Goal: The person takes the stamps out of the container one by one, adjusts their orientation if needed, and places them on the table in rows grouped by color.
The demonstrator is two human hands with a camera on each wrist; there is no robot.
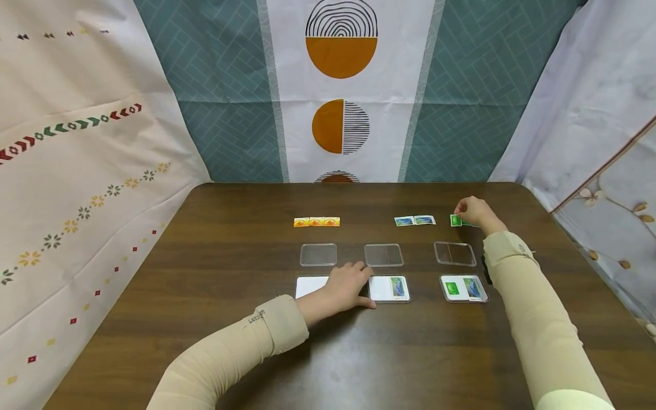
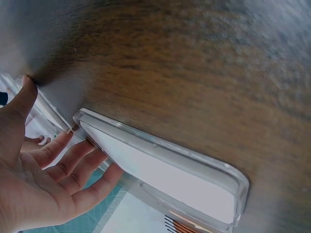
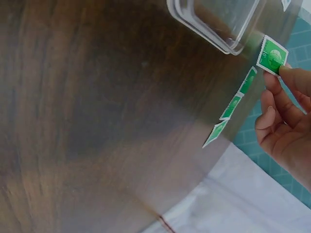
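Observation:
My right hand (image 1: 475, 213) pinches a green stamp (image 3: 272, 56) between thumb and fingertips, raised over the far right of the table. Beside it lies a row of green stamps (image 3: 231, 107). My left hand (image 1: 347, 286) rests between two clear cases, fingers spread and loosely bent. Its thumb and index finger touch the left end of the middle case (image 1: 380, 289), which holds a white card with a blue stamp (image 1: 398, 287). The other fingertips lie along the edge of the left case (image 2: 160, 162), whose visible card part is plain white.
The right case (image 1: 458, 298) holds a card with green and blue stamps. Behind the cases lie three clear lids (image 1: 318, 255). Orange stamps (image 1: 316, 222) and two blue-toned stamps (image 1: 414, 220) lie farther back. Cloth hangs (image 1: 220, 91) behind the table.

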